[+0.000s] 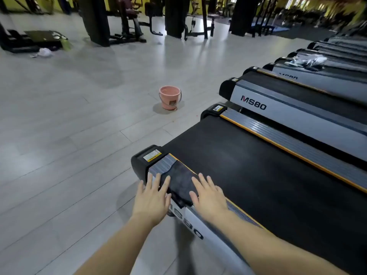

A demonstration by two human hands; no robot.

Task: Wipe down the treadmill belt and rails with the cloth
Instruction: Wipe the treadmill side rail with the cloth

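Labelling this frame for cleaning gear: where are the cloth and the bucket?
cloth (179, 179): head view, middle of its dark top, between the hands.
bucket (168, 100): head view, pink outer wall.

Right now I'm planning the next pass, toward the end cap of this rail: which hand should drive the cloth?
Probably the left hand: its fingertips lie on the cloth's outer edge, nearest the end cap. The right hand presses flat on the belt side.
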